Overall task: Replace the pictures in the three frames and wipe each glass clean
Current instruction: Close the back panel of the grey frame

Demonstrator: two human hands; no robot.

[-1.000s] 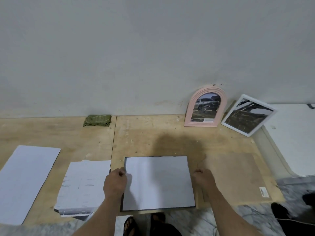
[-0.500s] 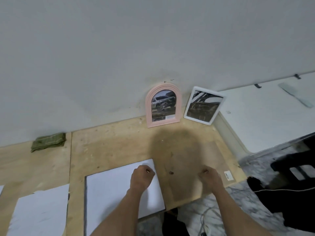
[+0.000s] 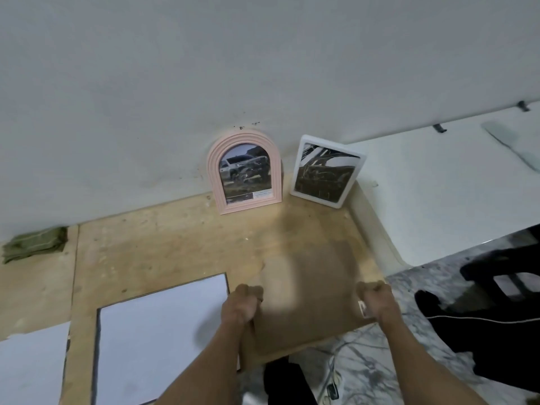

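Brown backing board [image 3: 306,314], clamped at its side edges by left hand [image 3: 241,302] and right hand [image 3: 375,298] on the desk [image 3: 175,244]; third frame [image 3: 160,337] beside it awaits closing; pink frame [image 3: 245,171] and white frame [image 3: 325,171] apparently finished.

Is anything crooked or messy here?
A little. The white frame leans tilted against the wall, while the pink frame beside it stands straight. The brown board, gripped by the left hand and right hand, hangs over the table edge. Nothing looks spilled or broken.
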